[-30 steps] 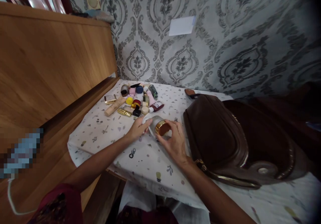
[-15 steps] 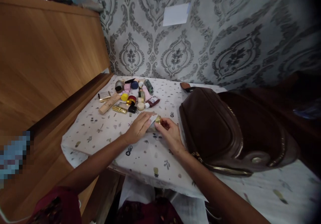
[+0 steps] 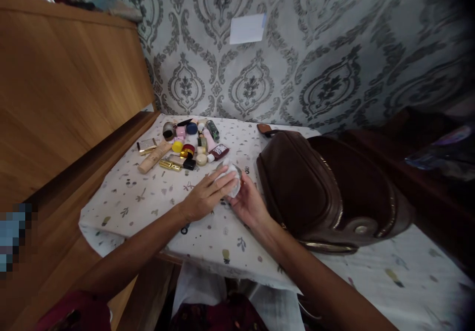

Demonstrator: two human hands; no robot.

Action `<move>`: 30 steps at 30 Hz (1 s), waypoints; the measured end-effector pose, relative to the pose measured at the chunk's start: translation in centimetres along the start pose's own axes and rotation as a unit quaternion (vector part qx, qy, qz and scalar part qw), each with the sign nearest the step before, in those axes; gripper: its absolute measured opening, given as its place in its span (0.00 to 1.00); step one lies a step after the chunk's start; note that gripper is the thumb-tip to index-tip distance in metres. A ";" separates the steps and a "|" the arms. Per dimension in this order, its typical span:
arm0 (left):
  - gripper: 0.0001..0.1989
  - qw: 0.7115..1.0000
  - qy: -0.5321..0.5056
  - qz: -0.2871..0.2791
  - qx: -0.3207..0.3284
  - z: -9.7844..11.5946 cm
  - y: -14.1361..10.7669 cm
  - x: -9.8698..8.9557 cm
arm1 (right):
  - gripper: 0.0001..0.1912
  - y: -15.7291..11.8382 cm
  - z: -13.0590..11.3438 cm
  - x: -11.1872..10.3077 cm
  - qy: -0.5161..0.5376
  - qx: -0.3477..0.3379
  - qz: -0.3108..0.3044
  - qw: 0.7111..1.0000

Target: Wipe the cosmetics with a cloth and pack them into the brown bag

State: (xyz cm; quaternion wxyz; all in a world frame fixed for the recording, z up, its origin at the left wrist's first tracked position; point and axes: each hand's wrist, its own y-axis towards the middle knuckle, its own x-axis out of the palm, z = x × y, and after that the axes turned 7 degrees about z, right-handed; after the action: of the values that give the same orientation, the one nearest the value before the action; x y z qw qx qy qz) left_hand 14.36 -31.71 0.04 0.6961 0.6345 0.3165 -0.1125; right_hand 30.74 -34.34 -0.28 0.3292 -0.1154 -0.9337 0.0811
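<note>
My left hand (image 3: 204, 195) presses a crumpled white cloth or tissue (image 3: 233, 180) with its fingers over the top of it. From the right, my right hand (image 3: 249, 203) holds a small round item (image 3: 239, 171) against the white piece; most of this item is covered. Both hands meet above the patterned tablecloth. Just beyond them lie a dark red bottle (image 3: 219, 152) with a white cap, a small cream jar (image 3: 201, 159) and a gold tube (image 3: 170, 165).
Behind the hands are a beige tube (image 3: 154, 158), a yellow-lidded jar (image 3: 177, 146) and several other cosmetics. A large brown bag (image 3: 300, 182) stands at the right. Wooden furniture (image 3: 70, 69) borders the table at the left.
The white piece has spread over the small item, and my left fingers now lie across it. My right hand has turned palm-up beneath the item. The view has shifted slightly right.
</note>
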 end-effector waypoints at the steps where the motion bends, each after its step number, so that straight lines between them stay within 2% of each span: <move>1: 0.28 1.000 -0.015 0.011 -0.017 -0.1 0.0 0.0 | 0.15 -0.1 0.0 0.1 0.025 0.026 -0.004 0.999; 4: 0.28 0.989 -0.073 0.026 -0.128 -0.5 0.0 0.0 | 0.13 -0.5 -0.3 0.7 0.119 0.109 -0.002 0.987; 6: 0.25 0.971 -0.120 0.030 -0.206 -0.6 0.0 0.0 | 0.12 -0.7 -0.5 1.0 0.152 0.137 -0.008 0.979; 8: 0.22 0.946 -0.166 0.025 -0.276 -0.7 -0.1 0.0 | 0.11 -0.7 -0.6 1.1 0.158 0.136 -0.020 0.978; 12: 0.28 0.891 -0.216 0.015 -0.399 -0.8 0.0 -0.1 | 0.12 -0.6 -0.5 0.8 0.139 0.122 -0.042 0.982; 15: 0.28 0.880 -0.252 0.030 -0.401 -0.9 0.3 -0.3 | 0.15 -0.5 -0.2 0.6 0.086 0.111 -0.059 0.988; 18: 0.28 0.882 -0.278 0.013 -0.381 -1.0 0.4 -0.6 | 0.18 -0.8 0.0 0.6 0.019 0.073 -0.075 0.994; 20: 0.29 0.886 -0.266 0.005 -0.379 -0.9 0.3 -0.7 | 0.18 -1.0 0.1 0.7 -0.018 0.044 -0.087 0.995; 23: 0.31 0.884 -0.213 0.036 -0.414 -0.7 0.2 -0.6 | 0.18 -1.1 0.3 0.9 -0.057 0.004 -0.097 0.994; 27: 0.30 0.850 -0.205 0.083 -0.478 -1.0 0.3 -0.2 | 0.22 -1.1 0.5 1.1 -0.095 -0.041 -0.108 0.989; 30: 0.29 0.799 -0.272 0.083 -0.530 -1.2 0.4 0.1 | 0.27 -1.2 0.6 1.1 -0.110 -0.073 -0.120 0.984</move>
State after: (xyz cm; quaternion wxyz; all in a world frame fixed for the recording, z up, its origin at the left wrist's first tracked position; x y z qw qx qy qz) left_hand 14.34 -30.42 0.30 0.9878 0.1339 0.0704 -0.0364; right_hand 29.31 -35.23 0.18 0.2230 -0.0162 -0.9746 -0.0153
